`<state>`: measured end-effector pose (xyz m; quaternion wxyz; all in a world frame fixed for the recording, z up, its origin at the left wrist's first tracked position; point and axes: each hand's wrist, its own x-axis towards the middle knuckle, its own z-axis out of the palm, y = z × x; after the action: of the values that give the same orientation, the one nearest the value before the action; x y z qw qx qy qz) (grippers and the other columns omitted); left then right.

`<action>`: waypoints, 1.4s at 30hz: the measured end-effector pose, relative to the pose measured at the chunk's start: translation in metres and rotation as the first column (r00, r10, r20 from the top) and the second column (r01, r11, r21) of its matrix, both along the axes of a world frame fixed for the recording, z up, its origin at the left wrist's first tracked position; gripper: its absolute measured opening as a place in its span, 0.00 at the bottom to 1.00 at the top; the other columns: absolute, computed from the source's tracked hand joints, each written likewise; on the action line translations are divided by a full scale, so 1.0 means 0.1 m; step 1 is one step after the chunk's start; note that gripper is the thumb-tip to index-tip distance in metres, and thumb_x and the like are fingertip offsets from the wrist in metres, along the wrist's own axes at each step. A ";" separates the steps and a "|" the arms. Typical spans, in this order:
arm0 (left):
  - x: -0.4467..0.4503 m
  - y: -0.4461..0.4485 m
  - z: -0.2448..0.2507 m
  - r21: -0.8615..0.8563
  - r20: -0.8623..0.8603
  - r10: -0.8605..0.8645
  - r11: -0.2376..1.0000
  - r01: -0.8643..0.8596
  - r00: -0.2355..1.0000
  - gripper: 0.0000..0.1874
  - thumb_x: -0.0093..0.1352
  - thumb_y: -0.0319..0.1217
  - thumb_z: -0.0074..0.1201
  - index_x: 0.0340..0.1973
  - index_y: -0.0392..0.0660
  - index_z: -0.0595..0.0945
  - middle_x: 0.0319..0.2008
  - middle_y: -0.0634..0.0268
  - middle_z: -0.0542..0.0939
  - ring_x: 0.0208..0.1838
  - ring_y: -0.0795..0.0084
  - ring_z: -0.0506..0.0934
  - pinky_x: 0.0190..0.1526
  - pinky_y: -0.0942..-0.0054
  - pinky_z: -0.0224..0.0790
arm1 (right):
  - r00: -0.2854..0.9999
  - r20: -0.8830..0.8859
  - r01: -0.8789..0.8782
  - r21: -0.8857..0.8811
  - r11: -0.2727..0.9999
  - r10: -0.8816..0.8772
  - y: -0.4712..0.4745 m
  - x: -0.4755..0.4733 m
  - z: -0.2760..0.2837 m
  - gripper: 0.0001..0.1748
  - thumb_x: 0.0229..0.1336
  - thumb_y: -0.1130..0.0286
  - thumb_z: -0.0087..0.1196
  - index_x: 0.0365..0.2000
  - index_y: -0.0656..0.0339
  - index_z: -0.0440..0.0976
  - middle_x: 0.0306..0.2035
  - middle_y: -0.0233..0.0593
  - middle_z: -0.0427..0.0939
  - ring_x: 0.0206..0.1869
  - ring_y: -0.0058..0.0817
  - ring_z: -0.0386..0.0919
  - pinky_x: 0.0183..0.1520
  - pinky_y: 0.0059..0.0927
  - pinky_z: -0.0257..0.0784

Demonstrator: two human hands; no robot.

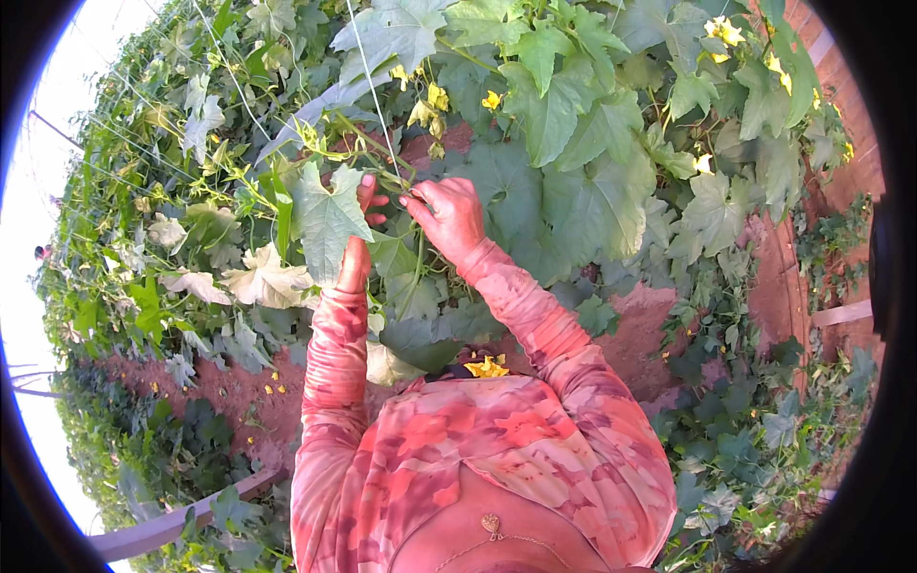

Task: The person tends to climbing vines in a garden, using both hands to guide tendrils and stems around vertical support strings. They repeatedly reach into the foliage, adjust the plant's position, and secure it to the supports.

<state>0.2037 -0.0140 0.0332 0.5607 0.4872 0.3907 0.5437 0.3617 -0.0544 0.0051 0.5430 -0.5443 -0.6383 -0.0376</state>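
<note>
My right hand (453,213) pinches with thumb and forefinger at a green vine stem (418,268), just where a white string (372,89) comes down to it. Whether the string is also between those fingertips is too small to tell. Facing it from the left is my left hand (367,193), its fingertips close to the same stem. A broad lobed leaf (326,215) covers most of that hand, so its grip is hidden. Above both hands, a shoot with tendrils and buds (315,140) leans to the left.
Large leaves (573,193) and yellow flowers (723,32) crowd the right. Pale, dried leaves (266,276) hang at the left. More strings (229,68) run upward through the foliage. Reddish soil (641,329) shows between rows, with a curved rail (172,526) at lower left.
</note>
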 end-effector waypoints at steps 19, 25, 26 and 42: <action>-0.10 0.24 -0.53 0.278 -0.474 -0.131 0.916 0.289 0.871 0.08 0.73 0.29 0.52 0.44 0.41 0.81 0.36 0.62 0.81 0.40 0.69 0.78 0.41 0.70 0.70 | 0.991 0.123 0.048 -0.005 0.999 -0.047 0.01 0.01 0.07 0.10 0.52 0.64 0.66 0.28 0.57 0.77 0.21 0.33 0.76 0.28 0.35 0.75 0.46 0.37 0.66; -0.05 0.13 -0.50 0.596 -0.578 0.242 0.777 0.201 0.779 0.11 0.68 0.25 0.54 0.46 0.43 0.82 0.43 0.57 0.82 0.48 0.69 0.79 0.47 0.71 0.70 | 0.991 0.130 -0.011 -0.019 1.000 0.013 -0.07 0.05 0.06 0.10 0.52 0.64 0.66 0.27 0.57 0.77 0.21 0.33 0.77 0.28 0.36 0.76 0.47 0.37 0.66; -0.07 0.09 -0.46 0.587 -0.645 0.279 0.777 0.228 0.711 0.14 0.69 0.25 0.54 0.50 0.43 0.80 0.48 0.60 0.82 0.51 0.68 0.79 0.50 0.72 0.71 | 0.990 0.138 -0.017 -0.009 1.000 0.019 -0.07 0.06 0.07 0.10 0.52 0.64 0.66 0.27 0.56 0.76 0.21 0.33 0.76 0.28 0.35 0.76 0.47 0.37 0.66; 0.34 -0.22 -0.30 -0.031 0.559 -0.041 0.997 0.071 0.828 0.06 0.73 0.28 0.52 0.44 0.42 0.75 0.38 0.58 0.82 0.46 0.59 0.82 0.53 0.60 0.76 | 0.942 0.215 -0.255 -0.046 0.966 0.259 -0.35 0.31 0.29 0.13 0.56 0.60 0.64 0.28 0.58 0.74 0.21 0.36 0.73 0.28 0.38 0.75 0.41 0.39 0.69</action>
<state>0.2382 -0.0363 0.0036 0.6781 0.3041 0.2093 0.6355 0.3931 -0.0894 0.0338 0.4650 -0.4536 -0.7600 -0.0208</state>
